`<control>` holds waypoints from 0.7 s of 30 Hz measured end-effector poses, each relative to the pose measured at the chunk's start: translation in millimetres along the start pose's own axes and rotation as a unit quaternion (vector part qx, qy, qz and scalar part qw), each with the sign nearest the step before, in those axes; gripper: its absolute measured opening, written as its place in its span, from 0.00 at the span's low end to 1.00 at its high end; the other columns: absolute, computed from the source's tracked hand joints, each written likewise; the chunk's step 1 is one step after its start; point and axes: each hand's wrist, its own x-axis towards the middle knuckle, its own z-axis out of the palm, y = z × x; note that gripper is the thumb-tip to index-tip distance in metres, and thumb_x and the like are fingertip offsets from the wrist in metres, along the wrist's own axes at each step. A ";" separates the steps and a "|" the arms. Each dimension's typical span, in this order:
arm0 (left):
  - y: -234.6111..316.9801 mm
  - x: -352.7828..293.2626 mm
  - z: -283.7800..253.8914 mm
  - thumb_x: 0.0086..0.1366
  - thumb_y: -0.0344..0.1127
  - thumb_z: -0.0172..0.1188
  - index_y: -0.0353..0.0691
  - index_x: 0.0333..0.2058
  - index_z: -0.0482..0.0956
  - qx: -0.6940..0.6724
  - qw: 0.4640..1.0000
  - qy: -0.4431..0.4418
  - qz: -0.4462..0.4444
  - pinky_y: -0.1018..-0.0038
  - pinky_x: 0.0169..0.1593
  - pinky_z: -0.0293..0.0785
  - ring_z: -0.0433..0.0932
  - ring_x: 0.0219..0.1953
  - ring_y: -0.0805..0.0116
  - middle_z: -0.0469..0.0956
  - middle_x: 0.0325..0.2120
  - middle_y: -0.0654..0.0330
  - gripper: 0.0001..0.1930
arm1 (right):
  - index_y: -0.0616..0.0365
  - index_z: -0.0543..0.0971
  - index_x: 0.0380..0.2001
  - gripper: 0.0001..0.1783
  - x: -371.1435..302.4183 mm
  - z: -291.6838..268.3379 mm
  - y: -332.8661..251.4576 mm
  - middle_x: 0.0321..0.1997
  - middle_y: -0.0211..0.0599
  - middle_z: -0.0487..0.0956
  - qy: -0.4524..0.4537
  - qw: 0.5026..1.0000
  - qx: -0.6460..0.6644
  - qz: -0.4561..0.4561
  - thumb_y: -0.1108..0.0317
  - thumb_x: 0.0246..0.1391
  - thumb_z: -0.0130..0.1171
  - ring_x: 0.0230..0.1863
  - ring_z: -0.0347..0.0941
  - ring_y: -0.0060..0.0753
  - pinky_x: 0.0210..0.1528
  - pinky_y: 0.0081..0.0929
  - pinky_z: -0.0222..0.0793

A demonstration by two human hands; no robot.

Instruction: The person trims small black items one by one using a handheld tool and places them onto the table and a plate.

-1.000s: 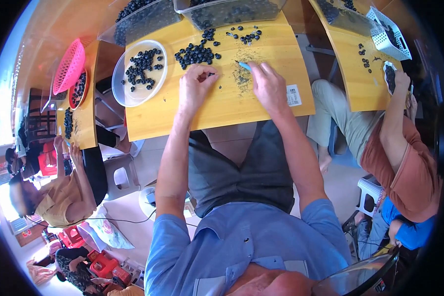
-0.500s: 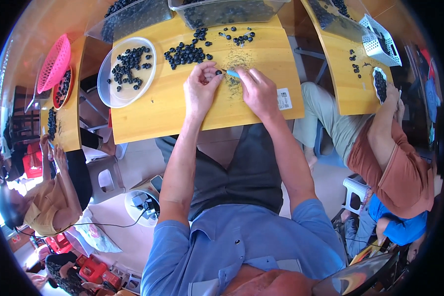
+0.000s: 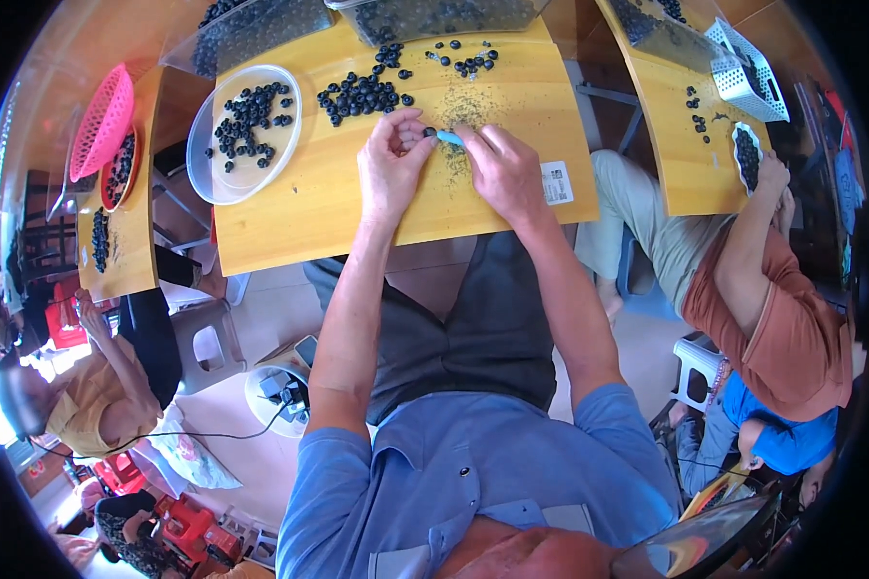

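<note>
Over the wooden table (image 3: 343, 217), my left hand (image 3: 392, 166) pinches a dark round bead-like piece (image 3: 430, 132) between thumb and fingers. My right hand (image 3: 504, 176) grips a slim light-blue-handled tool (image 3: 448, 138), its end up against that piece. The tool's tip is too small to make out. Beyond my left hand lies a loose pile of similar dark round pieces (image 3: 362, 95). A smaller cluster of them (image 3: 471, 64) sits farther off to the right. Dark crumbs (image 3: 463, 99) are scattered on the wood around and beyond the tool.
A round clear tray (image 3: 196, 159) with many dark pieces stands on the left. Two clear bins of them, one a wide bin (image 3: 444, 24), line the far edge. A white label (image 3: 556, 182) lies at right. People work at side tables; a white basket (image 3: 739, 72) stands on the right one.
The light-blue tool has come to the left, closer against the dark piece. Both hands stay nearly in place. The view has shifted slightly. At the left table, the other person's hands have lowered.
</note>
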 end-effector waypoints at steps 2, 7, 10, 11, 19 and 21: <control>1.3 -0.2 1.5 0.61 0.20 0.70 0.35 0.52 0.80 0.005 1.000 -0.003 -0.001 0.79 0.47 0.80 0.81 0.39 0.77 0.83 0.38 0.62 0.20 | 0.52 0.83 0.50 0.21 -2.1 -0.3 1.3 0.30 0.32 0.74 -0.014 0.999 -0.029 0.002 0.76 0.51 0.64 0.32 0.78 0.34 0.33 0.34 0.77; 0.5 -0.9 0.8 0.61 0.18 0.70 0.34 0.54 0.79 0.008 1.000 -0.004 -0.001 0.79 0.48 0.80 0.81 0.40 0.76 0.82 0.38 0.62 0.22 | 0.53 0.83 0.50 0.22 -2.5 -0.1 1.0 0.31 0.32 0.74 -0.022 0.999 -0.032 0.000 0.76 0.50 0.64 0.32 0.79 0.34 0.33 0.34 0.78; -0.2 -2.1 1.2 0.62 0.17 0.69 0.33 0.55 0.76 -0.013 1.000 0.000 0.009 0.79 0.48 0.79 0.81 0.41 0.76 0.82 0.39 0.61 0.23 | 0.53 0.83 0.50 0.22 -2.0 -0.3 -0.2 0.31 0.32 0.75 -0.025 0.999 -0.038 0.001 0.77 0.49 0.65 0.33 0.80 0.34 0.34 0.34 0.78; -0.4 -2.6 1.2 0.62 0.17 0.69 0.33 0.55 0.75 -0.027 0.999 0.004 0.021 0.79 0.49 0.79 0.81 0.41 0.75 0.82 0.40 0.60 0.23 | 0.54 0.83 0.50 0.22 -1.7 -0.2 -0.5 0.32 0.32 0.75 -0.022 0.999 -0.043 0.001 0.77 0.49 0.65 0.34 0.80 0.35 0.34 0.35 0.78; 2.4 -5.7 1.3 0.61 0.16 0.70 0.33 0.55 0.73 -0.083 0.996 0.025 0.030 0.78 0.50 0.80 0.82 0.42 0.74 0.82 0.41 0.57 0.24 | 0.54 0.82 0.50 0.22 -4.0 2.0 3.9 0.34 0.34 0.77 -0.025 0.996 -0.060 0.062 0.78 0.48 0.65 0.34 0.81 0.39 0.34 0.37 0.79; 3.3 -5.0 1.1 0.61 0.16 0.70 0.32 0.55 0.73 -0.074 0.997 0.026 0.028 0.78 0.50 0.80 0.82 0.42 0.74 0.82 0.41 0.57 0.24 | 0.54 0.82 0.50 0.22 -3.9 1.8 3.9 0.33 0.34 0.77 -0.015 0.996 -0.053 0.064 0.78 0.48 0.64 0.34 0.81 0.39 0.34 0.37 0.79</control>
